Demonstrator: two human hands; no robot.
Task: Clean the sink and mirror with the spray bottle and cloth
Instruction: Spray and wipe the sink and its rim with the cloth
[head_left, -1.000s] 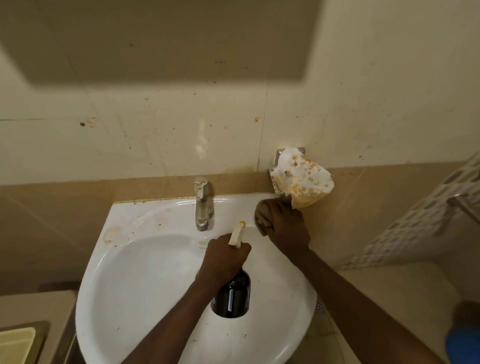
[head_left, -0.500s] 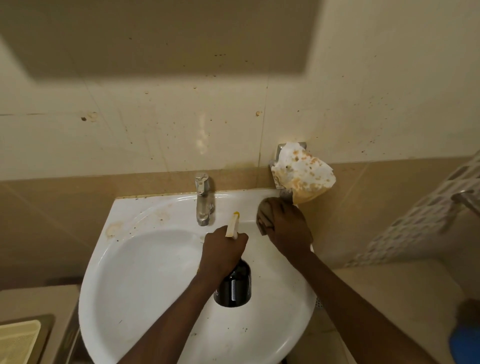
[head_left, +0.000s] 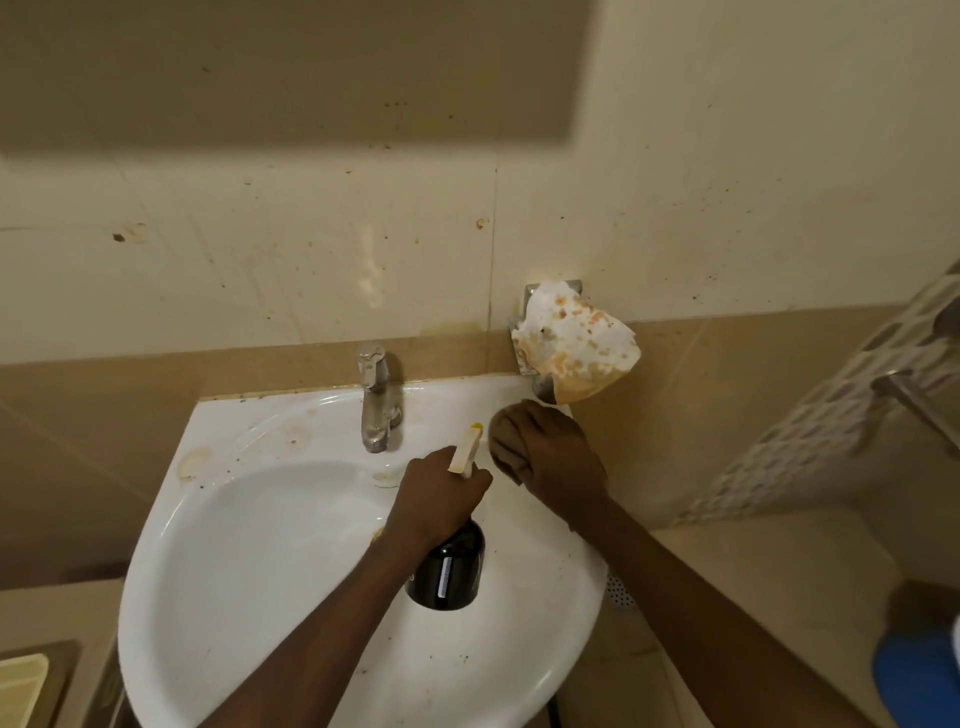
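Observation:
A white corner sink (head_left: 249, 561) fills the lower middle, with brown stains along its back rim. My left hand (head_left: 436, 499) grips a dark spray bottle (head_left: 449, 569) by its neck over the basin; the cream nozzle with a yellow tip points up and away. My right hand (head_left: 550, 457) is closed on a bunched brownish cloth (head_left: 506, 447) pressed on the sink's back right rim. The mirror's lower part (head_left: 291, 67) shows dimly at the top.
A metal tap (head_left: 376, 400) stands at the back of the sink. A stained white paper (head_left: 576, 338) sits in a wall holder above my right hand. A patterned tile wall with a metal rail (head_left: 914, 400) is at the right, a blue object (head_left: 919, 675) at lower right.
The view has shifted slightly, and the sink sits a little higher in frame. Both hands stay in place on the bottle and cloth at the back right rim.

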